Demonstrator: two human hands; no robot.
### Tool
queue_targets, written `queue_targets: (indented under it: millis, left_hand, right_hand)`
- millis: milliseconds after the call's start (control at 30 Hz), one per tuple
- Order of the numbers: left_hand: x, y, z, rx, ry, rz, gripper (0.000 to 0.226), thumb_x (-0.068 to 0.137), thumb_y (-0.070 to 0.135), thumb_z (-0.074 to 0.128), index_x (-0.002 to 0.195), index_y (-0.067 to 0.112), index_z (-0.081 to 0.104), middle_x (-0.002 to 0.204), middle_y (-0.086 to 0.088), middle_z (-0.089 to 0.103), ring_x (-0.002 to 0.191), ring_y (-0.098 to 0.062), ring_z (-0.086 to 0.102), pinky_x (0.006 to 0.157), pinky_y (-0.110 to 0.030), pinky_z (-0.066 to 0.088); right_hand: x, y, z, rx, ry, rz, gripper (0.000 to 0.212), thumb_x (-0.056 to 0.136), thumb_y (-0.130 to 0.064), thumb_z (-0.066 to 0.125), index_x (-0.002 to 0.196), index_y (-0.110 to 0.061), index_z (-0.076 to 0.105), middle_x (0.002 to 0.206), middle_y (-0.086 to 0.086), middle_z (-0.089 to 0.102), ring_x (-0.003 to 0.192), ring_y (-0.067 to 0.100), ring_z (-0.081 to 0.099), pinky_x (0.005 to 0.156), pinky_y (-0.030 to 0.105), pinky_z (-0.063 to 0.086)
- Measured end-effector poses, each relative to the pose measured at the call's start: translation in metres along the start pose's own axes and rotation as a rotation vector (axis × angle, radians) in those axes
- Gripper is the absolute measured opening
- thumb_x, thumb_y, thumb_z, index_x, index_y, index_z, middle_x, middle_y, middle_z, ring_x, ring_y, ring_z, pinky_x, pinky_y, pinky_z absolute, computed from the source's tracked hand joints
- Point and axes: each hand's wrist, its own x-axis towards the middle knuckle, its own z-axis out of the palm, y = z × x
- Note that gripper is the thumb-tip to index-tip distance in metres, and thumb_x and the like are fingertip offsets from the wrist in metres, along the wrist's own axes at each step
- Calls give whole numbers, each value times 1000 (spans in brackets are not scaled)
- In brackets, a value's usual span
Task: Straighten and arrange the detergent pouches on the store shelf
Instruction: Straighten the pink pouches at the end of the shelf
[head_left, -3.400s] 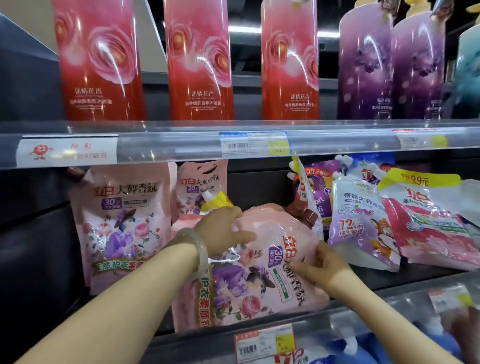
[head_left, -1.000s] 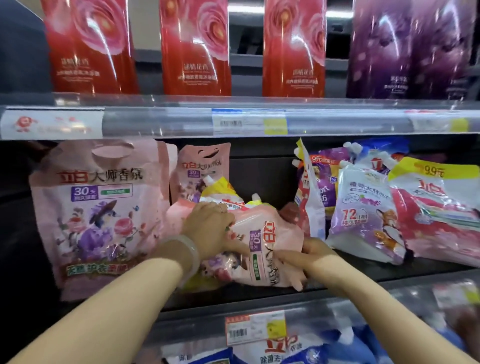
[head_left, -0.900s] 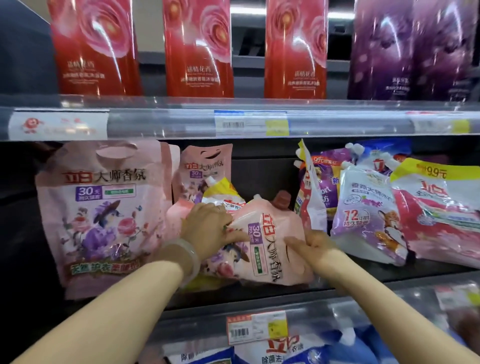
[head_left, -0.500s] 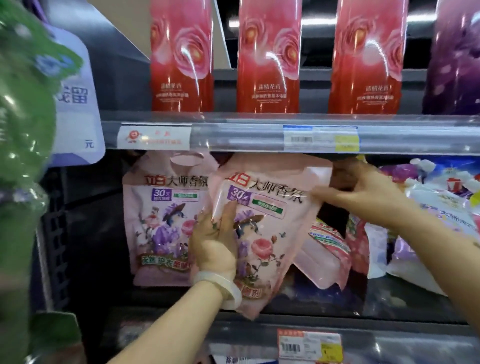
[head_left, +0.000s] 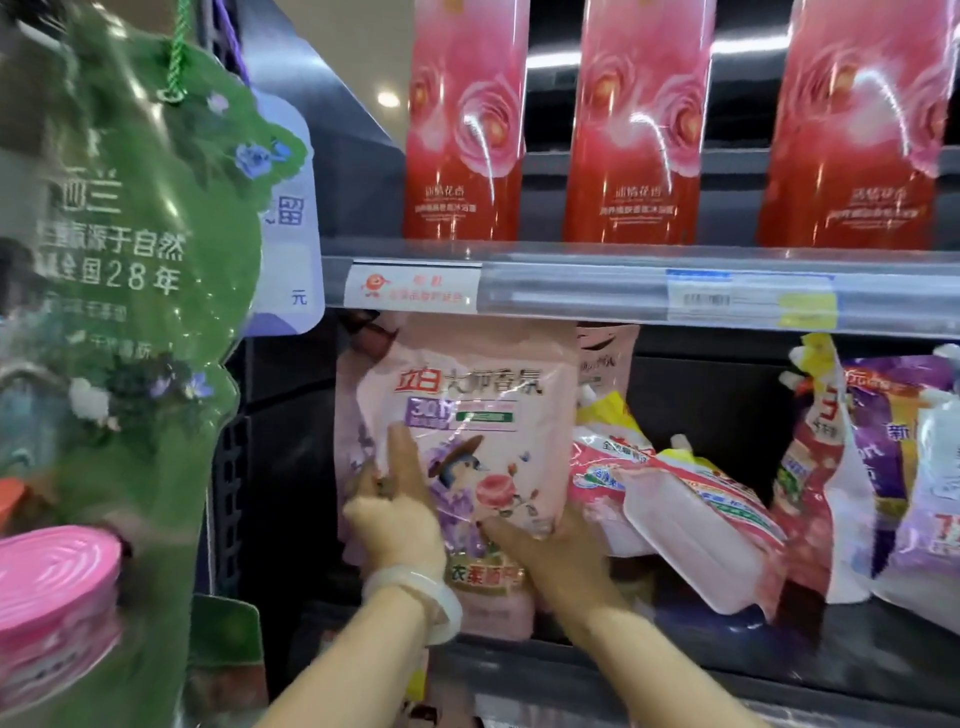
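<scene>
Pink pouch (head_left: 467, 441): stood upright at the shelf's (head_left: 649, 660) left end, pressed flat by left hand (head_left: 395, 514), fingers together; cupped low by right hand (head_left: 550, 551). Judged soft, liquid-heavy, slippery; best held at the base and sides. Toppled pouches (head_left: 691, 519) lie beside it.

Both hands, left (head_left: 387, 512) and right (head_left: 553, 553), press upright pink pouch (head_left: 483, 415) on shelf (head_left: 727, 670).
</scene>
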Motion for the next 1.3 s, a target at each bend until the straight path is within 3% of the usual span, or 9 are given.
queue_targets:
  millis: [200,333,433,533,633,900,1000,1200,1300]
  left_hand:
    - [41,-4,-13,-52,5,102,51,94,35,51,135,6,41,118,-5,50,105,-16,50,96,-31,42]
    - [36,-30,-40,463,-237,652,81,84,70,29,148,24,11,154,-20,12,142,-31,13,116,-47,11]
    - [34,-46,-51,742,-349,892,73,85,74,15,146,42,-9,157,0,-20,145,-21,-15,111,-55,-4]
    - [39,-51,-50,862,-396,909,79,82,78,13,146,40,-11,153,10,-30,142,-18,-26,107,-59,-1]
    - [43,-50,-44,969,-429,848,79,77,83,3,141,44,-23,149,10,-39,138,-17,-36,109,-55,-8]
    - [42,-43,-40,1086,-450,795,81,74,82,-1,141,42,-20,146,3,-43,134,-19,-41,109,-51,-20]
    - [31,-37,-38,1000,-434,1021,70,89,62,21,149,27,7,157,-8,-9,142,-23,-26,112,-50,-10]
    - [-22,-14,2,637,-857,1172,62,95,52,26,148,21,14,158,-5,9,146,-19,4,118,-37,3]
    - [-40,-19,19,673,-955,1070,59,88,48,39,139,18,36,152,-8,31,143,-23,23,116,-34,-4]
  right_hand:
    - [13,10,53,-8,-10,-51,53,71,-30,79,118,-26,54,106,-11,70,94,1,66,83,22,55]
    - [6,14,51,-71,-36,-58,57,72,-27,78,118,-27,44,106,-15,64,90,-7,60,75,13,51]
    - [5,16,37,-139,-107,-80,63,74,-30,77,122,-28,36,103,-26,54,88,-14,55,69,3,47]
    - [14,17,29,-210,-255,-65,80,64,-39,82,129,-31,36,120,-18,59,110,1,59,93,24,51]
    - [23,19,26,-212,-279,-87,86,56,-37,86,128,-32,40,121,-11,65,110,9,63,93,41,53]
    - [20,16,26,-229,-244,-73,71,61,-33,83,121,-37,44,119,-11,65,108,8,63,88,39,56]
    - [15,8,18,-351,-237,-52,71,62,-36,81,124,-27,46,118,-11,64,108,6,61,89,29,55]
    - [-1,-18,-30,-593,-101,-73,33,83,-7,63,113,-17,54,98,-10,57,96,10,55,71,5,43]
    - [-7,-26,-71,-660,177,-92,24,82,-10,66,100,-22,58,97,-8,59,94,13,59,83,22,50]
